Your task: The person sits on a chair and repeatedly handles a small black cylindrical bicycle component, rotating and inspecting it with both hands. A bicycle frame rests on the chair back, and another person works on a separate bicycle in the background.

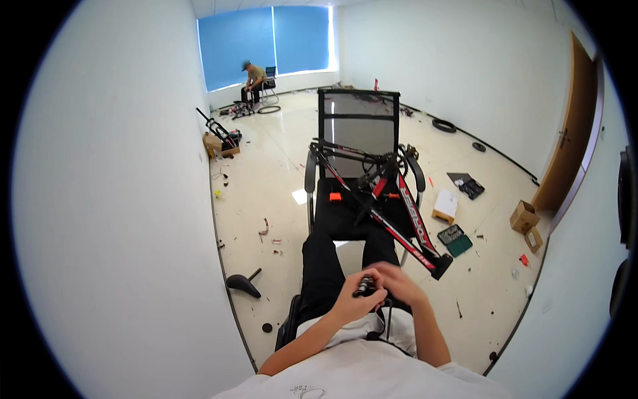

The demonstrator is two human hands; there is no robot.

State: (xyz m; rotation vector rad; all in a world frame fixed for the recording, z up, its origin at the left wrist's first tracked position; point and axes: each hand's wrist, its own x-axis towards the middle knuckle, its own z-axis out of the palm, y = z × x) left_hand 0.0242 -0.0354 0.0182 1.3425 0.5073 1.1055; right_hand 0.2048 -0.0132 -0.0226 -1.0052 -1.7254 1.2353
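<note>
In my lap, my left hand (352,297) is closed round a small dark cylindrical part with pale rings (363,286); its exact kind is too small to make out. My right hand (397,284) is close against it from the right, its fingers partly smeared and hidden behind the left. A thin dark cable (389,320) hangs below the hands. Ahead of my knees, a black, red and white bicycle frame (392,227) lies across a black mesh-backed chair (359,130), with its crank and chainring (402,158) by the right armrest. A small orange piece (335,197) rests on the seat.
A bicycle saddle with its post (244,284) lies on the floor at left. To the right are a green tool case (455,241), a yellow-and-white box (445,206), cardboard boxes (524,217) and tyres (444,126). Another person (254,81) sits by the blue blinds near bike parts.
</note>
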